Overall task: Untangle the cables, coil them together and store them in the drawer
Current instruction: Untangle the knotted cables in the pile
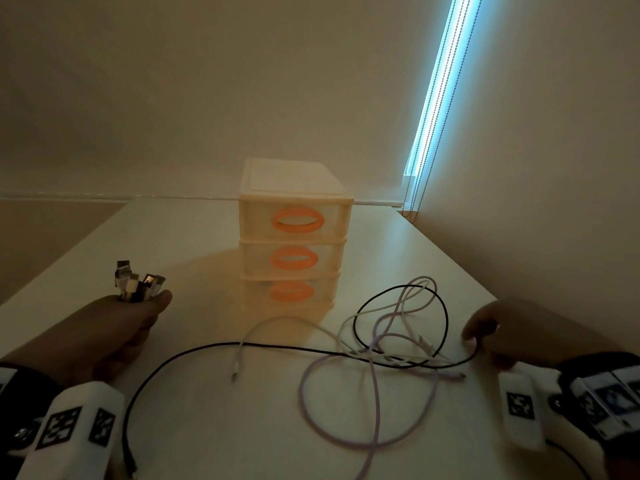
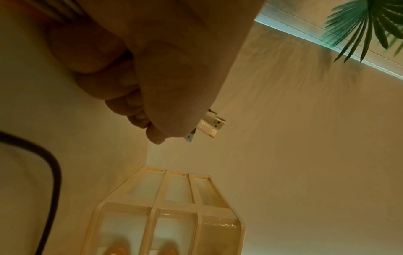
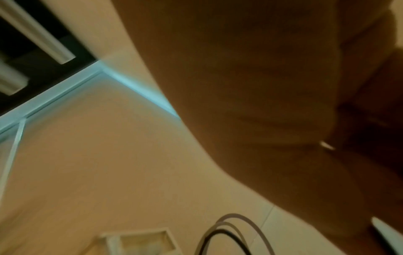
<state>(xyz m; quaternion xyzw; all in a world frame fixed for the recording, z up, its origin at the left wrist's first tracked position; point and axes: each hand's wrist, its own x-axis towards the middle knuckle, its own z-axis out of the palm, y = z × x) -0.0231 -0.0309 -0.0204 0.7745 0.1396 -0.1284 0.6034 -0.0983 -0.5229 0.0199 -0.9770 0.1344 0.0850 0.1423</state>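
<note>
Left hand (image 1: 117, 327), lower left of the head view, fist closed around bunched cable plugs (image 1: 138, 282). Cables (image 1: 381, 344) trail rightward across the table (image 1: 194, 237), tangled at centre right. Right hand (image 1: 512, 334) beside the tangle is nearer; its grip cannot be told. Drawer unit (image 1: 294, 233) shut, centre.

You are looking at a pale table (image 1: 194, 233) that fills the lower half of the frame and runs back to a plain cream wall (image 1: 173, 81). At the upper right, a bright blue-white strip of window (image 1: 441, 81) shows beside a drawn blind, with bead cords (image 1: 420, 140) hanging along it. Green palm-like leaves (image 2: 362, 25), possibly a houseplant, reach into the upper right of the left wrist view.
</note>
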